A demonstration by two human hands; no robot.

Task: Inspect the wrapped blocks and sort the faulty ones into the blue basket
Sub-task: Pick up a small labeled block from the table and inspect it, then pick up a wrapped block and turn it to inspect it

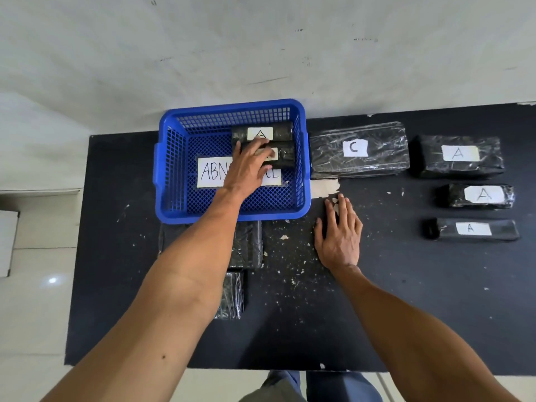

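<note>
The blue basket (232,107) stands at the far left of the black table (406,300), with a paper sign (211,171) on its floor that marks it as the place for rejects. Two wrapped blocks lie in its far right corner, the rear block (282,131) against the back wall and the front block (287,156) just beside it, packed close so the rest of the floor stays free. The left hand (251,163) reaches into the basket with its fingers laid across the top of the front block and the thumb at the block's left end; whether it grips or only rests there cannot be told. The right hand (338,230) lies flat on the table with fingers spread and holds nothing, probably as a brace. To the right, well apart from the basket, sit the block marked C (385,146) and three blocks marked A (490,158) in a column. Two more blocks (249,248) lie in front of the basket, partly hidden by the left arm.
</note>
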